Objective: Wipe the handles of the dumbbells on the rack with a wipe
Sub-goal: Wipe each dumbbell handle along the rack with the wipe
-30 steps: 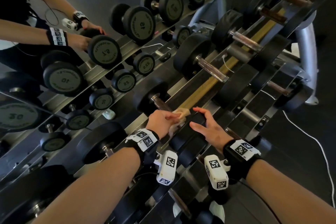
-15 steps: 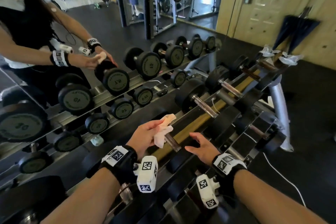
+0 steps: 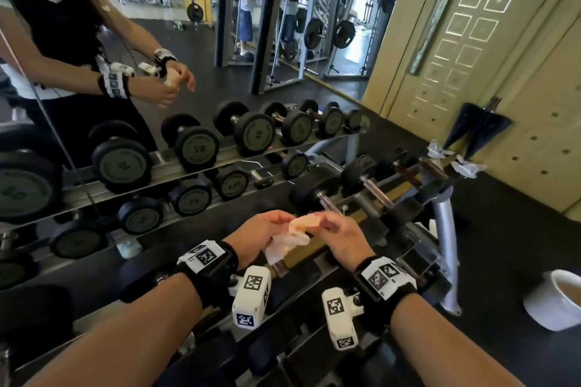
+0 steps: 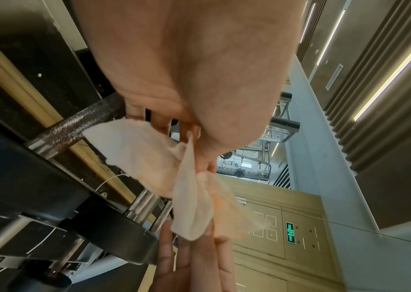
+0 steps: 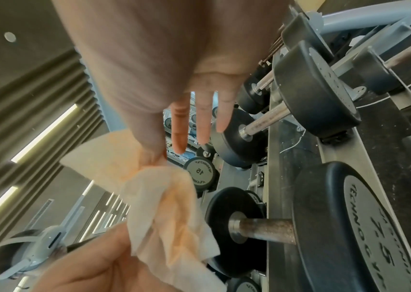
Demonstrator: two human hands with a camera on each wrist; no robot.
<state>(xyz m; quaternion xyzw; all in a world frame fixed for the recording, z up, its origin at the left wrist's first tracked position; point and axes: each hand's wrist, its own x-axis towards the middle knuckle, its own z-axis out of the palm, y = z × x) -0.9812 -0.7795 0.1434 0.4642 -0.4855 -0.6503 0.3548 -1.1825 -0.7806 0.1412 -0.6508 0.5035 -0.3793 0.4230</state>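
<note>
A white wipe [image 3: 295, 234] with orange stains hangs between my two hands above the dumbbell rack [image 3: 440, 207]. My left hand [image 3: 281, 226] grips its lower, crumpled part. My right hand [image 3: 320, 224] pinches its upper corner between thumb and forefinger, and its other fingers [image 5: 202, 118] stay straight. In the left wrist view the wipe [image 4: 174, 168] dangles just off a knurled dumbbell handle [image 4: 82, 122]. The right wrist view has the wipe [image 5: 157, 197] beside a rusty handle [image 5: 264, 230]. More dumbbells [image 3: 327, 201] lie along the rack beyond my hands.
A mirror behind the rack doubles the dumbbells and shows a person's reflection [image 3: 63, 41]. Crumpled wipes [image 3: 465, 166] lie at the rack's far end, beside a folded umbrella [image 3: 478, 129]. A white bin [image 3: 556, 302] stands on the dark floor at the right.
My left hand lifted the wipe off the dumbbell handle. My right hand left the dumbbell's end and now pinches the wipe's corner. The head view tilted upward.
</note>
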